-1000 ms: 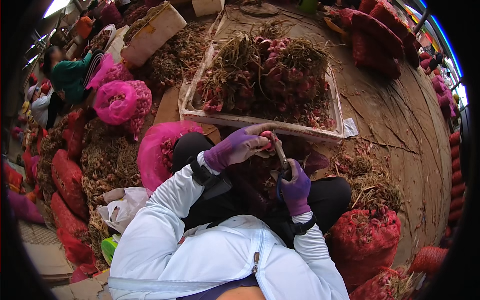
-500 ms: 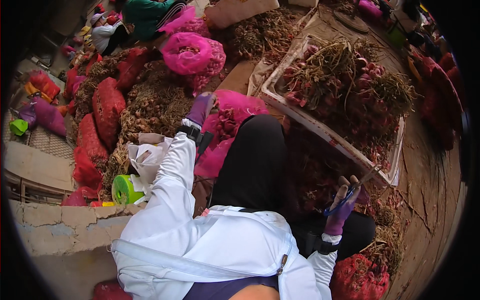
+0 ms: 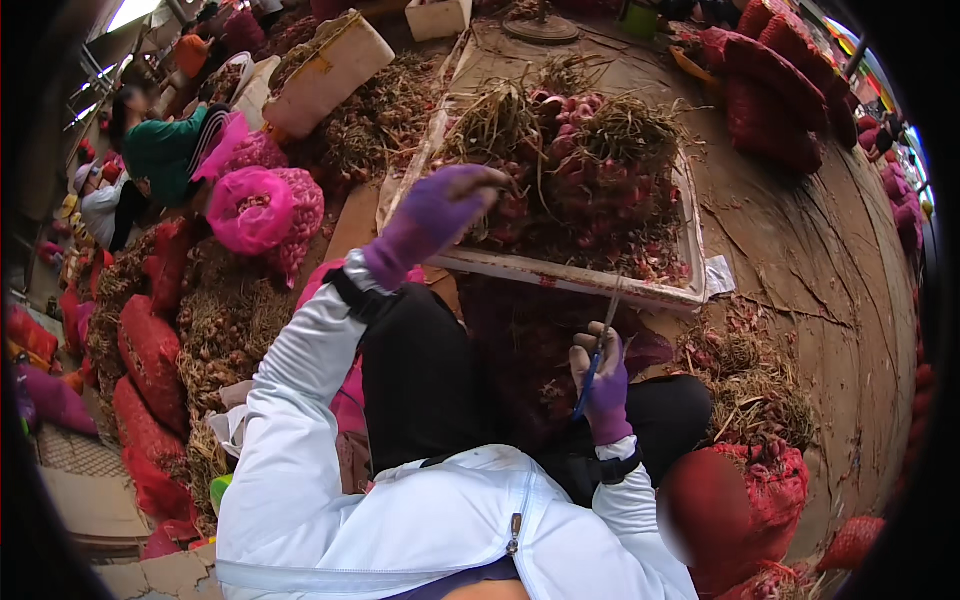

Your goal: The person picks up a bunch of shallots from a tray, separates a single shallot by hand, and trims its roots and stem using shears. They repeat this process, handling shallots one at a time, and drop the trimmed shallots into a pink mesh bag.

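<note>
My left hand (image 3: 432,215), in a purple glove with dirty fingertips, is raised over the near left of a white foam tray (image 3: 560,272) heaped with red shallots and dry stalks (image 3: 585,160). Its fingers are extended and slightly bent, with nothing visible in them; the thumb is hidden. My right hand (image 3: 603,385), also gloved, is below the tray's front edge, closed on scissors (image 3: 616,300) with blue handles, the blades pointing up. A pink mesh bag (image 3: 345,395) lies partly hidden behind my left forearm and knee.
Red sacks (image 3: 760,110) stand at back right, and a filled sack (image 3: 775,470) beside my right elbow. Pink mesh bags (image 3: 290,220), dry stalks (image 3: 250,320) and foam boxes (image 3: 320,80) lie left and behind. People (image 3: 165,150) sit at far left on the brown ground (image 3: 810,330).
My left hand held a shallot by the scissors, went left to the pink bag, and is now empty-looking over the tray. My right hand keeps the scissors. The view swung left and back.
</note>
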Demonstrator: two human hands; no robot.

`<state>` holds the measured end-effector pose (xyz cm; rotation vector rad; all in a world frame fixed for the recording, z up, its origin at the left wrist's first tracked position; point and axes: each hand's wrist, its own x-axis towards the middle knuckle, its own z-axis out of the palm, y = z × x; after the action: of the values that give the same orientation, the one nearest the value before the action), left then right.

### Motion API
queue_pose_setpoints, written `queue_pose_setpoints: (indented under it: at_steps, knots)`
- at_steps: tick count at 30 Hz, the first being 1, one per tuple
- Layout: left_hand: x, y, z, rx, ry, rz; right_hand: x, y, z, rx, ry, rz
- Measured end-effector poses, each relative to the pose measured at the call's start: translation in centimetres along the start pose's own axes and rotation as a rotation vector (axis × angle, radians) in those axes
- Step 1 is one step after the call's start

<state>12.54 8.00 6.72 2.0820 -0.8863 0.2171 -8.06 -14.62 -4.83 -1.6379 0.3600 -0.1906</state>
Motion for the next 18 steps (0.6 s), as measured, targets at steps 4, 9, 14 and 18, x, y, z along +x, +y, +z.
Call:
queue_pose_setpoints:
  at_steps: [4, 9, 14, 18]
  knots:
    - [4.1, 0.1, 10.9, 0.277, -0.427, 0.142, 0.0, -0.4, 0.2, -0.183, -0.027, -0.142]
    - [7.1, -2.0, 17.5, 0.749, -0.66, 0.142, -0.6, -1.3, -0.5, -0.228, -0.029, -0.067]
    - [7.2, -1.0, 15.9, 0.568, -0.64, 0.081, -0.9, -1.3, -1.4, -0.201, 0.006, -0.095]
    - [5.6, 0.8, 12.8, 0.056, -0.407, -0.028, -0.7, -1.0, -1.4, -0.184, 0.03, -0.029]
